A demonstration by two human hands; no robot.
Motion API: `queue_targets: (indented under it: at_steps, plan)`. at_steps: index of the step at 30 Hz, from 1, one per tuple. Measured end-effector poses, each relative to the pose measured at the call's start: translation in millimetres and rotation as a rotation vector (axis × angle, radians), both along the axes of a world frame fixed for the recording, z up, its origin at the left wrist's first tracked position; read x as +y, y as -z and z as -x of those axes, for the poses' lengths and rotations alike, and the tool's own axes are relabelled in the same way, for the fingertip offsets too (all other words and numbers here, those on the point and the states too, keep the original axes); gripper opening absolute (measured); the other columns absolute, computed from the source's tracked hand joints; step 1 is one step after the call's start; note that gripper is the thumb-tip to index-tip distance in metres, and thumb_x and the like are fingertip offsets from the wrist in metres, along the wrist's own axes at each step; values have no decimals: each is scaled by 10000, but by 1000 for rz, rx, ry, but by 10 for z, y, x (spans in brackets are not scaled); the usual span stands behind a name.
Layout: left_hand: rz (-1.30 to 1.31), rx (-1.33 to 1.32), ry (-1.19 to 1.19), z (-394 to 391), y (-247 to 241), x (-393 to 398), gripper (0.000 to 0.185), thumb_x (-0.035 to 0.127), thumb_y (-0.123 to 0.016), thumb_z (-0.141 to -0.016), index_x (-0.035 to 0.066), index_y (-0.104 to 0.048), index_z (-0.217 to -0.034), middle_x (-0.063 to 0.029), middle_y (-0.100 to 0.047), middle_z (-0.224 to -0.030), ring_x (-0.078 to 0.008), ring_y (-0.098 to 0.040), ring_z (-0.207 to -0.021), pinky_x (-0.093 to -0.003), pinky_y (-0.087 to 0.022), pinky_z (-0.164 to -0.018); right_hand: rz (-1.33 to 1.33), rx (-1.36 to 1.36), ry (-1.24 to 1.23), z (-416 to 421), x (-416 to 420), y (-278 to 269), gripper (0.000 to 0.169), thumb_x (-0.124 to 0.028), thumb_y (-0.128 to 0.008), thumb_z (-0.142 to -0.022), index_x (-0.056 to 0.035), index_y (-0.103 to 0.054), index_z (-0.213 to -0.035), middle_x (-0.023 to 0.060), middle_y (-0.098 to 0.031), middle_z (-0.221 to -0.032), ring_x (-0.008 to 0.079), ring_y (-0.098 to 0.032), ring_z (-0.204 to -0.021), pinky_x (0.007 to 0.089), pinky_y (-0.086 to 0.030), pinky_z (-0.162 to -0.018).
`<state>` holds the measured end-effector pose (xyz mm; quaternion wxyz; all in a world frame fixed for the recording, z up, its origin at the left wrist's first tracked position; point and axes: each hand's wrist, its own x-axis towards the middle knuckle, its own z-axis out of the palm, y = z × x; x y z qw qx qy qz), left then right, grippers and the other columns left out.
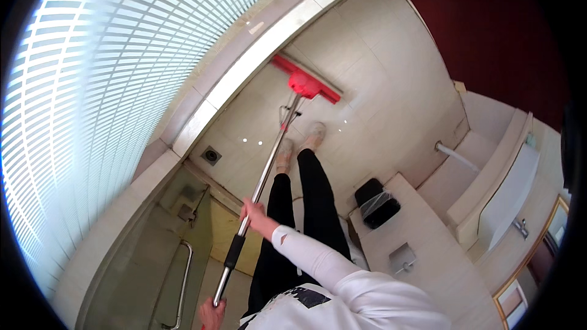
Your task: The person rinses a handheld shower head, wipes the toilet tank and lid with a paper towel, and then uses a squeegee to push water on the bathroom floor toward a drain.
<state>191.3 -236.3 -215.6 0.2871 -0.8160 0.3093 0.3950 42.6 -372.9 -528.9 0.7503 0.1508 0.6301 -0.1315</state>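
A sponge mop with a steel pole (pixel 268 161) and a red plastic head (pixel 306 84) slants across the view. Its head rests on the tiled floor beyond the feet, its left end near the raised sill. My right hand (pixel 254 215) grips the bare pole just above the black foam sleeve (pixel 235 251). Lower down, at the bottom left, my left hand (pixel 212 314) is closed around the pole near its end. A wire lever sits on the pole below the head.
A floor drain (pixel 211 155) lies left of the feet. Left stands a glass door with a metal handle (pixel 184 279), below a window blind (pixel 137 46). Right are a black waste bin (pixel 377 204) with a liner, a paper holder (pixel 402 258), a white drainpipe (pixel 457 157) and a washbasin (pixel 509 192).
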Motion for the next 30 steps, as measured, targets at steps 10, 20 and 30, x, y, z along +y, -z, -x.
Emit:
queue_targets:
  at_steps: [10, 20, 30]
  plan:
    - [-212, -123, 109, -84, -1345, 75, 312, 373, -630, -771, 70, -618, -841, -177, -594, -651, -352, -560, -598, -427, -457, -545, -481, -225, 206, -603, 608, -1098, 368, -421, -638, -792, -135, -430, -690, 27, -432, -513, 157, -451, -394, 304, -358, -333]
    - [-26, -156, 609, 333, -1935, -1332, 288, 349, -640, -770, 76, -616, -858, -168, -581, -640, -332, -526, -572, -404, -452, -546, -319, -436, 700, 142, -307, -1599, 287, -322, -632, -791, -123, -448, -697, 19, -451, -526, 156, -459, -431, 324, -410, -413]
    - [146, 149, 1214, 2174, 483, -3064, 462, 499, -660, -719, 73, -488, -672, -160, -564, -582, -383, -570, -575, -465, -424, -501, 53, 394, 1275, 3078, -1003, 81, 284, -217, -584, -770, -127, -421, -556, 28, -381, -429, 188, -400, -328, 340, -339, -315]
